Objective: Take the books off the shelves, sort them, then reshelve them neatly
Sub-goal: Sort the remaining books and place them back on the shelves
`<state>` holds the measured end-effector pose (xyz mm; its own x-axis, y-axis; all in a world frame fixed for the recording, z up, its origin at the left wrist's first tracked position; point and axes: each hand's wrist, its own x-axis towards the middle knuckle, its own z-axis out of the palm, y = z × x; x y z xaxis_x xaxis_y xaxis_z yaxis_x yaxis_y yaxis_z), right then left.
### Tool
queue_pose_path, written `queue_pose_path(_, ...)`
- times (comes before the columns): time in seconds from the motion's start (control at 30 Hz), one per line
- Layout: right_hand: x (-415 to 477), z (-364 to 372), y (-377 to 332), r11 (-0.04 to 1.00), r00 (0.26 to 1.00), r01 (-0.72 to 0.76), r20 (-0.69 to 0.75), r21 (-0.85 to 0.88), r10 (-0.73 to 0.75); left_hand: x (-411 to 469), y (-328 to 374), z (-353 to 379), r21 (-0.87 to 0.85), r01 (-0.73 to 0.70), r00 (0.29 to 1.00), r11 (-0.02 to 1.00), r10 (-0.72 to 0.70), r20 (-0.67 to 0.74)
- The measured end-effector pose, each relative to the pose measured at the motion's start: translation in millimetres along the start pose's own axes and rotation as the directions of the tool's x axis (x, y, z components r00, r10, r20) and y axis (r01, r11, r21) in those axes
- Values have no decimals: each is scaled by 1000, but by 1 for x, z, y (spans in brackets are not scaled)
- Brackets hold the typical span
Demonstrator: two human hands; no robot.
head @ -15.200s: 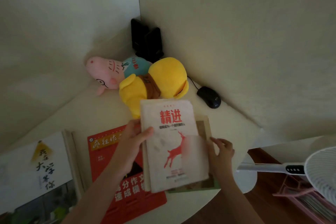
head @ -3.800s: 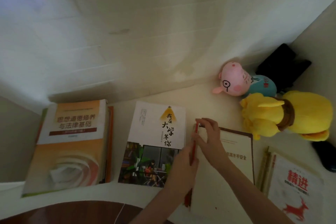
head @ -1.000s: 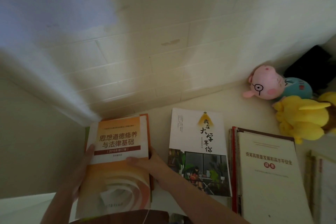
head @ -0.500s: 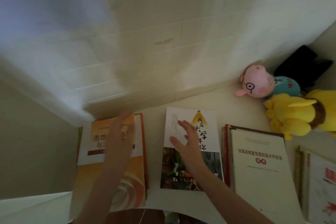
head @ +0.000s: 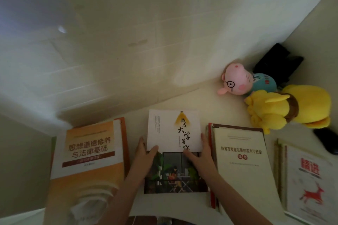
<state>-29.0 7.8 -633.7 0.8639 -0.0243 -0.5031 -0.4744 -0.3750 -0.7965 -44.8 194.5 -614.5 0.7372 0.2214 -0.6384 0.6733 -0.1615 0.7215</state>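
Holding the white book (head: 173,129) by its two sides, the person has one hand on each edge. The left hand (head: 144,155) is at the book's left edge, with the thumb lying on the cover and the fingers tucked along the side. The right hand (head: 199,159) does the same at the right edge, thumb on the cover and fingers along the side. Both hands are partly closed round the book, so it is pinched between them. Whether the fingers go under the book cannot be seen.

The white book lies flat on the pale table (head: 182,100), in the middle of a row of books. It has black writing at the top and a picture with green plants lower down.

To its left lies an orange book (head: 87,151), on top of other books. Just to its right lies a cream book (head: 239,162) on a small pile with a red edge. Further right is a book with a red deer (head: 309,181).

Behind the books, near the corner of the walls, a pink pig toy (head: 236,82) lies touching a yellow soft toy (head: 292,107). A black mouse (head: 327,142) sits by the yellow toy. A black thing (head: 278,62) stands in the corner, too dark to make out.
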Motion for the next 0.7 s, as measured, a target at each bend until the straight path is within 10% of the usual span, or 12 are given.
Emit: queue_pose_path(0.7,3,-11,6,996,996,-81,43,32,79,11,1,20,2,110,994,994,-110,5)
